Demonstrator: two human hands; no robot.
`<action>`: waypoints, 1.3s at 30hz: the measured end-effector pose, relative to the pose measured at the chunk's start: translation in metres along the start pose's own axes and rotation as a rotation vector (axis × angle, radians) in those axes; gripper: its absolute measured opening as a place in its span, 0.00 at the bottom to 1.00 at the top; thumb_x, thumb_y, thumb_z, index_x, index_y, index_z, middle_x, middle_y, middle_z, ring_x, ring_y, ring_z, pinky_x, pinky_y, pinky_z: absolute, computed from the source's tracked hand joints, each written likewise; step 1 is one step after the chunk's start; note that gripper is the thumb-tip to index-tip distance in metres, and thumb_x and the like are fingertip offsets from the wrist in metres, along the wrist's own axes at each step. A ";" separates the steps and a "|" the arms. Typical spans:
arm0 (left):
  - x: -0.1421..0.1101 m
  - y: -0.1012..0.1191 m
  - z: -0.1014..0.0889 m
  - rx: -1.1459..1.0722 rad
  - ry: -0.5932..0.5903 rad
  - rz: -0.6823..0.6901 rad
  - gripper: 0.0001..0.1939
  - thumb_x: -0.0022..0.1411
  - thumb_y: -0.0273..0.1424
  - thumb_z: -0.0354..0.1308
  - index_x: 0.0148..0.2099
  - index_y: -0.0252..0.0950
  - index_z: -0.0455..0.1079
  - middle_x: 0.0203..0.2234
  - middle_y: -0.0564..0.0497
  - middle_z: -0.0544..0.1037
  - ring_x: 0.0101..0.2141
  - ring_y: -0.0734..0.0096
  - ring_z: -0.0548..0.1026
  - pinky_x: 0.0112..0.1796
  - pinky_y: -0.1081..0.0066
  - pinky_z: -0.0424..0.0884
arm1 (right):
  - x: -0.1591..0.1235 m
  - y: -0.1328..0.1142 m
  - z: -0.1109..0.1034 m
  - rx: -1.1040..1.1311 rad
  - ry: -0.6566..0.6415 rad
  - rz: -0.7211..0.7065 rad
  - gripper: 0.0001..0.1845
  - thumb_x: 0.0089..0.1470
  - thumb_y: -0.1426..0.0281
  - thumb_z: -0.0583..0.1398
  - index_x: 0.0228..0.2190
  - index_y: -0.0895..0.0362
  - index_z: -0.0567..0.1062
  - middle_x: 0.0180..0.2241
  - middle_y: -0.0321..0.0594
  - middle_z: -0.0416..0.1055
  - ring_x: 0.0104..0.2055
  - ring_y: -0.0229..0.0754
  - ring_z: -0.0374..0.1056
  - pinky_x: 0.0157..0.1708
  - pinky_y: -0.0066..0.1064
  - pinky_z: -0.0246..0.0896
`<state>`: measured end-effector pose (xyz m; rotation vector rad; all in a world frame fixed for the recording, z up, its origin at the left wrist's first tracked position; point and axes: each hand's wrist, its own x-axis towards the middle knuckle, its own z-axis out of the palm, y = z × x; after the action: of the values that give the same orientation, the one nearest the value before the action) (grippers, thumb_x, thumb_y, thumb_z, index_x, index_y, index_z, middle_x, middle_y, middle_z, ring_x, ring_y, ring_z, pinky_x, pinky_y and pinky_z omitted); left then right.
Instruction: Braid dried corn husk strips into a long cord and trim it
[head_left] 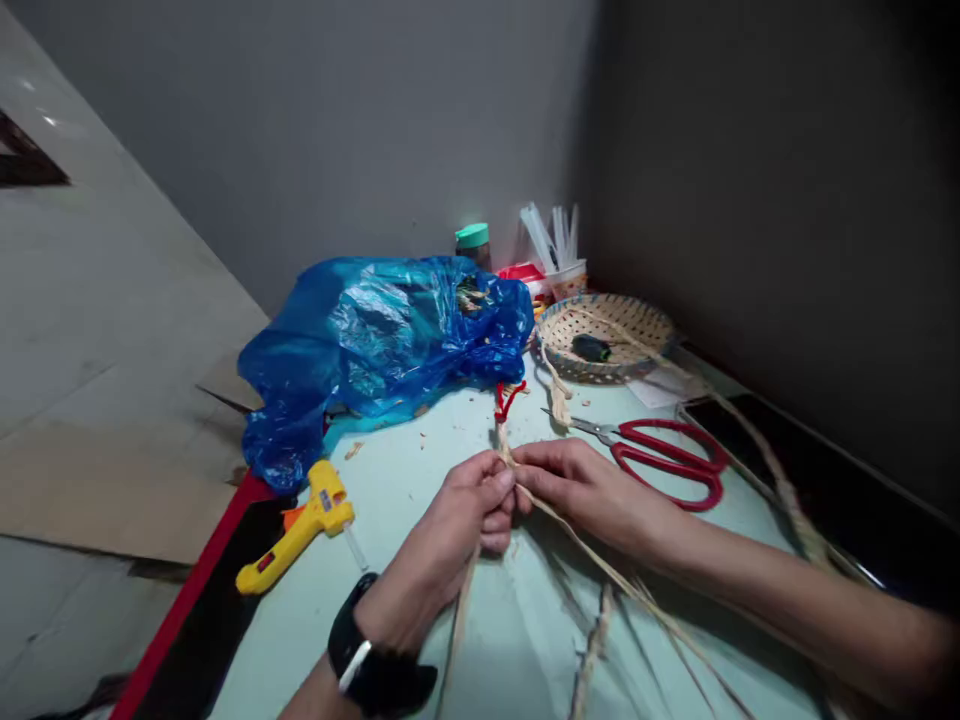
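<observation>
My left hand point(480, 505) and my right hand point(566, 485) meet at the middle of the table, both closed on a pale braid of plant fibre point(503, 440). A red tie point(508, 402) is knotted round the braid's far end. Loose fibre strands point(600, 565) trail from my fingers toward the near edge, one under the left hand and others past the right wrist. Just beyond my right hand lie red-handled scissors point(667, 455), their tips pointing left. The fingertips overlap, so the exact grip on each strand is hidden.
A blue plastic bag point(382, 330) fills the back left. A yellow glue gun point(315, 525) lies at the left edge. At the back right stand a woven basket point(645, 325) with a dark object in it, a cup point(568, 280) of glue sticks and a green-lidded jar point(472, 238).
</observation>
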<state>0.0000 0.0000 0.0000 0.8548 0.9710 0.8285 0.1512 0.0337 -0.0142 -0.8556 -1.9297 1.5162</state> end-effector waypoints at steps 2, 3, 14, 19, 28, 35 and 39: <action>0.001 -0.002 -0.004 0.017 0.021 -0.025 0.07 0.59 0.31 0.55 0.34 0.36 0.59 0.19 0.61 0.58 0.16 0.85 0.45 0.16 0.79 0.39 | -0.002 -0.005 -0.004 -0.203 -0.009 0.012 0.16 0.60 0.67 0.48 0.27 0.60 0.69 0.27 0.40 0.69 0.30 0.37 0.62 0.30 0.27 0.53; 0.001 -0.003 -0.005 0.042 0.034 -0.030 0.06 0.60 0.31 0.54 0.34 0.36 0.59 0.17 0.62 0.56 0.16 0.85 0.44 0.16 0.78 0.39 | -0.003 -0.008 -0.005 -0.306 -0.010 0.024 0.15 0.60 0.68 0.49 0.27 0.60 0.69 0.26 0.39 0.69 0.29 0.37 0.62 0.29 0.27 0.52; 0.004 -0.011 -0.001 0.484 0.229 0.177 0.12 0.57 0.29 0.51 0.22 0.34 0.60 0.16 0.57 0.61 0.20 0.80 0.56 0.23 0.76 0.52 | -0.020 -0.031 0.013 -1.053 0.000 0.143 0.11 0.55 0.75 0.51 0.28 0.58 0.72 0.21 0.41 0.71 0.18 0.36 0.56 0.20 0.32 0.34; 0.001 -0.008 0.001 0.403 0.244 0.031 0.06 0.56 0.30 0.51 0.29 0.34 0.66 0.16 0.60 0.52 0.18 0.80 0.48 0.20 0.75 0.43 | -0.024 -0.017 0.028 -1.292 0.000 -0.024 0.11 0.49 0.77 0.55 0.37 0.62 0.70 0.22 0.43 0.72 0.19 0.41 0.63 0.19 0.35 0.31; 0.003 -0.009 -0.007 0.342 0.217 0.051 0.11 0.55 0.35 0.59 0.32 0.30 0.71 0.22 0.53 0.68 0.24 0.77 0.63 0.26 0.77 0.56 | -0.029 -0.015 0.031 -1.298 -0.092 -0.325 0.12 0.49 0.76 0.58 0.38 0.64 0.72 0.27 0.42 0.72 0.22 0.41 0.65 0.18 0.35 0.33; -0.004 0.005 -0.002 0.243 0.119 0.060 0.10 0.57 0.31 0.57 0.27 0.30 0.69 0.16 0.56 0.63 0.19 0.81 0.59 0.23 0.78 0.51 | -0.014 -0.029 -0.003 -0.688 0.200 0.021 0.15 0.62 0.63 0.49 0.31 0.57 0.71 0.28 0.40 0.71 0.30 0.40 0.65 0.29 0.30 0.51; -0.005 0.009 0.001 0.240 0.062 0.073 0.09 0.58 0.31 0.55 0.29 0.30 0.67 0.17 0.55 0.66 0.17 0.83 0.54 0.20 0.77 0.46 | -0.002 -0.006 -0.006 -0.149 -0.006 0.072 0.15 0.62 0.61 0.49 0.31 0.58 0.67 0.28 0.39 0.70 0.28 0.37 0.65 0.29 0.28 0.56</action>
<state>-0.0022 -0.0007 0.0104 1.0803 1.1145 0.8146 0.1561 0.0346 -0.0074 -0.9957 -2.0567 1.4304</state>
